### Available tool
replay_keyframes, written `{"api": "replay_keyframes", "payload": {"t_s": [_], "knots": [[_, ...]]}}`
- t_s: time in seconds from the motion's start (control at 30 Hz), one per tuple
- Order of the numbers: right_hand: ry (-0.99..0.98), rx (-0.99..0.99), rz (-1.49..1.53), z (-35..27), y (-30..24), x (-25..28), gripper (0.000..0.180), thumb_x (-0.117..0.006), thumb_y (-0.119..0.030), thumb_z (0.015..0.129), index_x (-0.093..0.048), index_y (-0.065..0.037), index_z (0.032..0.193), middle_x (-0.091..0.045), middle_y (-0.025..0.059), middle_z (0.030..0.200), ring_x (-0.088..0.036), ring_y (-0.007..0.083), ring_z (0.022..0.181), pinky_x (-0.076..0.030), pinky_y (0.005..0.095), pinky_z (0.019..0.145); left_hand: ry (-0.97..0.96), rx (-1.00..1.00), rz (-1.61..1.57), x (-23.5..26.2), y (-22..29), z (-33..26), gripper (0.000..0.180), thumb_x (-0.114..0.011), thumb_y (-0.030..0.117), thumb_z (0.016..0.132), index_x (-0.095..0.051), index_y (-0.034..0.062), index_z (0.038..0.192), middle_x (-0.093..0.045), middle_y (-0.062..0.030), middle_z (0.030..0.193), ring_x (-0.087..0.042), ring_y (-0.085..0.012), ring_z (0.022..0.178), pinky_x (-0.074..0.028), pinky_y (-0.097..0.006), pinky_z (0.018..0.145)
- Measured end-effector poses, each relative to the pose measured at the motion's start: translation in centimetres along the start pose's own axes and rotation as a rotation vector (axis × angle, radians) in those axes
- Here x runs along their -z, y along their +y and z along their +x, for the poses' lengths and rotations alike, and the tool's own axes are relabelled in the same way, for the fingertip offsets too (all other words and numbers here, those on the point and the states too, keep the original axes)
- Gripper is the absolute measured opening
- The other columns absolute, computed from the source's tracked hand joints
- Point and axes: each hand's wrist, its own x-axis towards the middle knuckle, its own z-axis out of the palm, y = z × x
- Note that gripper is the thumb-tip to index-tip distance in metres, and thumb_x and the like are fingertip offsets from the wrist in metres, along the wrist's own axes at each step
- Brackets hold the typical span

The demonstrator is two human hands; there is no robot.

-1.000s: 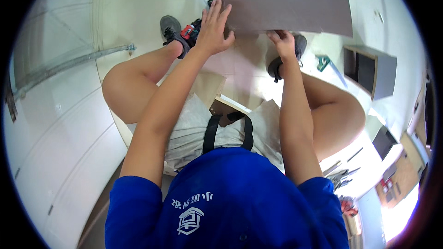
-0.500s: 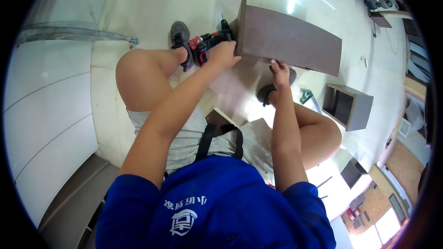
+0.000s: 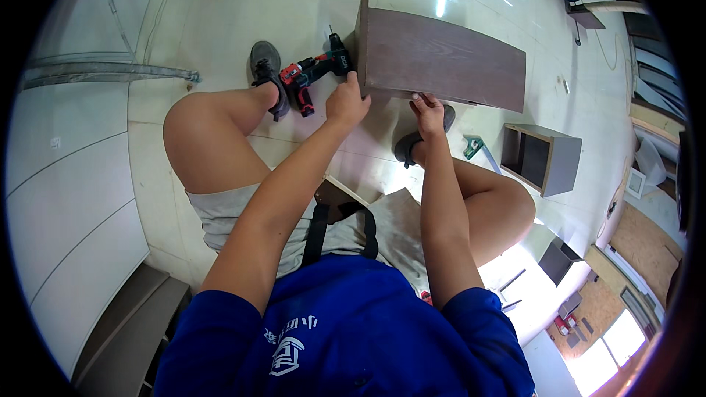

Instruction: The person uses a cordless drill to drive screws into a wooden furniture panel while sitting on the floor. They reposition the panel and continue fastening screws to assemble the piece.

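A brown box, end board already meeting long top, sat ahead of the person's knees; work left did not show. The right hand pinched its near edge; the left hand reached its corner, grip unclear.

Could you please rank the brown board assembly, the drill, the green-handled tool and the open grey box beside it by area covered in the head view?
1. Brown board assembly
2. Open grey box
3. Drill
4. Green-handled tool
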Motion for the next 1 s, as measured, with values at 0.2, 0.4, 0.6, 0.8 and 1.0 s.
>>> {"api": "replay_keyframes", "payload": {"t_s": [0.2,0.4,0.6,0.8,1.0], "knots": [[0.008,0.032,-0.017,0.2,0.8,0.4,0.032,-0.07,0.003,0.087,-0.064,0.002,0.118,-0.067,0.0096,0.117,-0.063,0.0196,0.107,-0.051,0.0313,0.093,-0.012,-0.056,0.016,0.1,-0.6,0.0,0.072,-0.076,0.032,0.079,-0.041,0.0031,0.135,-0.068,-0.0238,0.098,-0.067,-0.0425,0.094,-0.054,-0.051,0.08],[0.066,0.058,-0.248,-1.4,-0.7,1.1,0.038,-0.068,-0.001,0.085,-0.062,0.006,0.122,-0.067,0.0142,0.122,-0.064,0.024,0.11,-0.05,0.0333,0.097,-0.2,-0.122,0.176,1.2,-5.5,1.7,0.09,-0.076,0.032,0.074,-0.033,0.0054,0.149,-0.065,-0.0256,0.116,-0.064,-0.0404,0.107,-0.053,-0.046,0.091],[-0.389,0.014,-1.168,-0.2,-8.2,1.4,0.046,-0.069,-0.018,0.079,-0.067,-0.002,0.122,-0.071,0.0165,0.115,-0.067,0.0288,0.107,-0.051,0.0375,0.096,-0.298,-0.026,0.369,11.2,-14.0,6.8,0.056,-0.072,0.028,0.072,-0.064,-0.0009,0.119,-0.068,-0.0252,0.113,-0.065,-0.0387,0.109,-0.052,-0.042,0.094],[0.007,0.585,-1.317,-18.1,-26.6,4.8,0.043,-0.067,-0.017,0.087,-0.062,-0.001,0.126,-0.065,0.0184,0.124,-0.061,0.0351,0.116,-0.049,0.0416,0.098,-0.087,-0.36,0.501,23.6,-9.8,8.8,0.06,-0.071,0.033,0.079,-0.06,-0.0016,0.127,-0.068,-0.0258,0.115,-0.066,-0.0398,0.106,-0.052,-0.042,0.093],[0.459,0.29,-0.865,-31.7,-16.2,17.4,0.037,-0.056,-0.016,0.095,-0.061,-0.001,0.129,-0.068,0.0175,0.113,-0.065,0.0268,0.104,-0.052,0.0388,0.091,-0.244,0.011,-0.261,29.9,-13.6,-0.5,0.048,-0.062,0.026,0.092,-0.057,-0.0003,0.133,-0.068,-0.0183,0.111,-0.066,-0.0243,0.1,-0.051,-0.033,0.089]]}}
